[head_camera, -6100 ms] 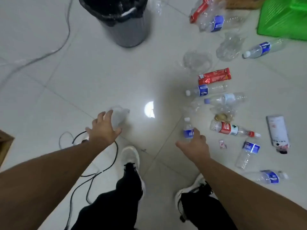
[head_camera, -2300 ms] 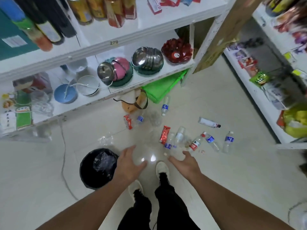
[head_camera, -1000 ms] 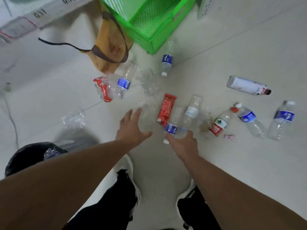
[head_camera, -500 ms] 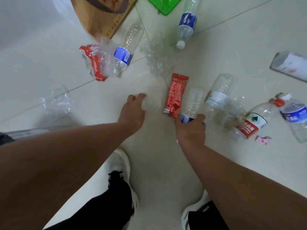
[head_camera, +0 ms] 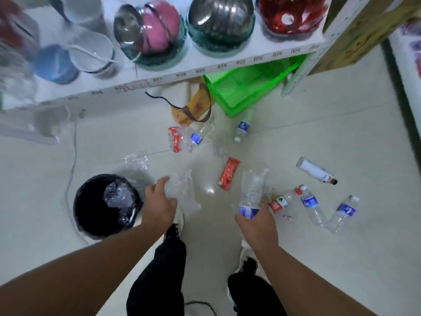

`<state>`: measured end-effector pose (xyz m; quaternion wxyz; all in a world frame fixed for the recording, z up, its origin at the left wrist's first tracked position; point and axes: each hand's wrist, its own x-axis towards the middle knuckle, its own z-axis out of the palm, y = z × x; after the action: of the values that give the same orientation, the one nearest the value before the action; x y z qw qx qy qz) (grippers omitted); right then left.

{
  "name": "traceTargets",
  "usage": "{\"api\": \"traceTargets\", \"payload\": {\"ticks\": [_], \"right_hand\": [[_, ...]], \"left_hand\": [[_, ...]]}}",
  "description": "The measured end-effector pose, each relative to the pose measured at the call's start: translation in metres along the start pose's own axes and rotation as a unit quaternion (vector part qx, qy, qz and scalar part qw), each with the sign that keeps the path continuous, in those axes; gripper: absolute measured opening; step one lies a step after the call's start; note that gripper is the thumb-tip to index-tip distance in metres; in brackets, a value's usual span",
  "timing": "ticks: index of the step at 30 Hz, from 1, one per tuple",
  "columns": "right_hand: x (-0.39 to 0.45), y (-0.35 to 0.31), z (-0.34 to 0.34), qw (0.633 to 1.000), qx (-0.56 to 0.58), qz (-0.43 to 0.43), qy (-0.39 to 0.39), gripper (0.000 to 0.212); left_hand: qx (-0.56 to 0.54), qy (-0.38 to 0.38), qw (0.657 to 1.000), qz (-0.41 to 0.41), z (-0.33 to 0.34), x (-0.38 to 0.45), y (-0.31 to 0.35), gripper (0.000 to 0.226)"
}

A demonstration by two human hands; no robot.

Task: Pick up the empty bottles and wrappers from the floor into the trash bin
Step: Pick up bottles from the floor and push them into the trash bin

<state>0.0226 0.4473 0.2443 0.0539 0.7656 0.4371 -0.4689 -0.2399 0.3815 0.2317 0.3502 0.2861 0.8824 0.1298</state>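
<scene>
My left hand (head_camera: 159,206) holds a crumpled clear plastic wrapper (head_camera: 180,187) in the air, just right of the black-lined trash bin (head_camera: 91,215), which holds clear plastic. My right hand (head_camera: 258,224) grips a clear bottle with a blue label (head_camera: 251,192), its base pointing up. On the floor lie a red wrapper (head_camera: 229,173), a red-labelled bottle (head_camera: 281,200), two blue-labelled bottles (head_camera: 311,205) (head_camera: 342,212) and a white bottle (head_camera: 316,171).
More litter lies farther off: a clear wrapper (head_camera: 136,160), a red-and-clear wrapper with a bottle (head_camera: 184,139) and another bottle (head_camera: 242,128). A green basket (head_camera: 248,87) and an orange bag (head_camera: 196,108) sit under a shelf of bowls (head_camera: 182,71). A cable (head_camera: 73,156) runs past the bin.
Both hands have lifted off the floor, the left with the clear wrapper and the right with the bottle. I have straightened up, so the bin and the shelf are back in view.
</scene>
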Motion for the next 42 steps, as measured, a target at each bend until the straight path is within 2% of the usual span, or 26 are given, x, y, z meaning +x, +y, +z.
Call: {"api": "traceTargets", "payload": {"ticks": [6,12,17,22,26,29,33,37,42], "right_hand": [[-0.105,-0.042,-0.068,0.995,-0.033,-0.084,-0.041,0.048],[-0.178,-0.084,-0.082,0.981,-0.079,-0.151,-0.096,0.056],[-0.211,-0.112,-0.059,0.971,-0.11,-0.173,-0.118,0.06],[-0.233,-0.131,-0.007,0.966,-0.138,-0.177,-0.128,0.049],[-0.246,-0.145,0.05,0.96,-0.166,-0.178,-0.139,0.052],[-0.253,-0.161,0.099,0.96,-0.174,-0.165,-0.148,0.058],[-0.246,-0.182,0.172,0.958,-0.177,-0.132,-0.181,0.052],[-0.222,-0.2,0.242,0.953,-0.184,-0.127,-0.205,0.045],[-0.196,-0.211,0.301,0.948,-0.199,-0.136,-0.207,0.046]], "left_hand": [[-0.044,0.053,0.997,-0.029,-0.107,-0.108,0.03,0.068],[-0.11,0.119,0.984,-0.076,-0.166,-0.183,0.018,0.07],[-0.132,0.14,0.975,-0.111,-0.196,-0.21,-0.023,0.067],[-0.166,0.149,0.963,-0.152,-0.214,-0.203,-0.091,0.065],[-0.208,0.14,0.943,-0.217,-0.235,-0.185,-0.147,0.06],[-0.215,0.128,0.943,-0.219,-0.25,-0.158,-0.187,0.058],[-0.234,0.096,0.944,-0.209,-0.254,-0.105,-0.23,0.057],[-0.235,0.068,0.947,-0.206,-0.244,-0.049,-0.262,0.066],[-0.214,0.003,0.956,-0.2,-0.226,-0.008,-0.285,0.09]]}}
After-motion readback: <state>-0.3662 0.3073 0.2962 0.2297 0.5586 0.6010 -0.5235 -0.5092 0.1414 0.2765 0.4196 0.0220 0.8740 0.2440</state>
